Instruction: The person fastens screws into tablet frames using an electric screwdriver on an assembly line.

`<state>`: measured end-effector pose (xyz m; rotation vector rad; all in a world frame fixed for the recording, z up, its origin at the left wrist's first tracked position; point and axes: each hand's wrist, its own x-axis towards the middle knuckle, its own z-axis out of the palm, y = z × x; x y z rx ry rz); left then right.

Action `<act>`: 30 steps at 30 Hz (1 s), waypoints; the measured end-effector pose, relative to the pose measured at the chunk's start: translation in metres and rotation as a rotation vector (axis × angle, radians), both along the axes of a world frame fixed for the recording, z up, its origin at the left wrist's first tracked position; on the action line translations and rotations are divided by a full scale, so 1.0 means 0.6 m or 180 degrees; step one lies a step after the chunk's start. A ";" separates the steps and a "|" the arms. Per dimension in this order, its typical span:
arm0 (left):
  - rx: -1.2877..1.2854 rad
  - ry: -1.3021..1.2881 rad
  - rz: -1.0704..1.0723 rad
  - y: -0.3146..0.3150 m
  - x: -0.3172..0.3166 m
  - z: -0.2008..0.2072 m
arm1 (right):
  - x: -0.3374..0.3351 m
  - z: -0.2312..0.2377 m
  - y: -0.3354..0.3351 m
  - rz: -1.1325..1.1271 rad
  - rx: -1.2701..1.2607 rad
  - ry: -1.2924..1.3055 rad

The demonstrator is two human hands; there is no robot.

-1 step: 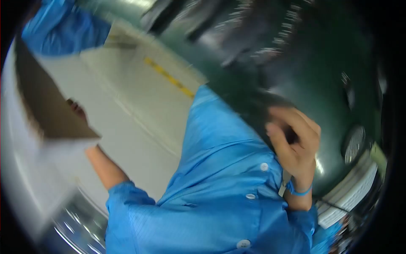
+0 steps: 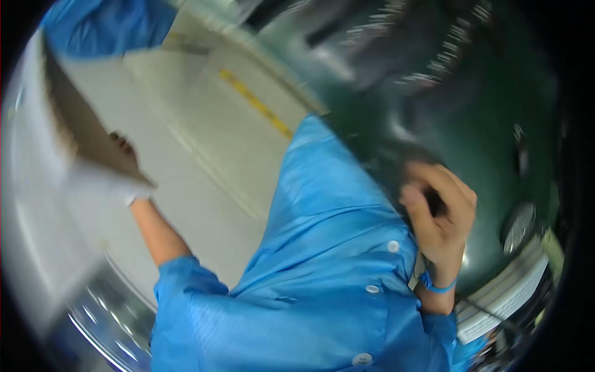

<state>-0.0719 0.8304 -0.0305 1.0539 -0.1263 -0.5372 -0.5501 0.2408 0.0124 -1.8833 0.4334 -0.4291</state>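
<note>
The picture is blurred by motion. My left hand (image 2: 124, 149) reaches out at the left, its fingers against the brown inner face of a cardboard box (image 2: 74, 124) with a white outside; the box hides the palm. At the right, my right hand (image 2: 437, 217) is raised, its fingers curled round a small dark thing (image 2: 435, 201) that I cannot make out. A blue band (image 2: 437, 286) circles that wrist. My blue button-up coat (image 2: 322, 266) fills the lower middle.
A pale floor (image 2: 204, 142) with a yellow line (image 2: 254, 102) runs behind the box. A dark green glossy surface (image 2: 496, 93) spreads over the upper right. Another person's blue sleeve (image 2: 99, 25) shows at the top left. A shiny metal rim (image 2: 105, 322) curves along the bottom left.
</note>
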 end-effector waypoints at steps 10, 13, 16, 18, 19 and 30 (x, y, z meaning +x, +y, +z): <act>0.0172 0.1933 0.2627 -0.064 -0.314 -0.455 | 0.026 -0.031 0.085 -0.0938 0.0022 0.0169; -0.0069 0.2231 0.2586 -0.183 -0.313 -0.524 | 0.040 -0.030 0.100 -0.1090 -0.0334 0.0478; -0.0150 0.2420 0.2197 -0.344 -0.292 -0.592 | 0.038 -0.030 0.084 -0.0936 -0.0603 0.0556; 0.0037 0.2316 0.2023 -0.430 -0.258 -0.612 | 0.048 -0.029 0.087 -0.1083 -0.0705 0.0506; 0.0158 0.2319 0.1909 -0.469 -0.243 -0.621 | 0.052 -0.027 0.087 -0.1036 -0.0840 0.0584; 0.2281 0.3087 0.0304 -0.412 -0.262 -0.787 | 0.103 -0.004 0.072 -0.0574 -0.1588 0.0884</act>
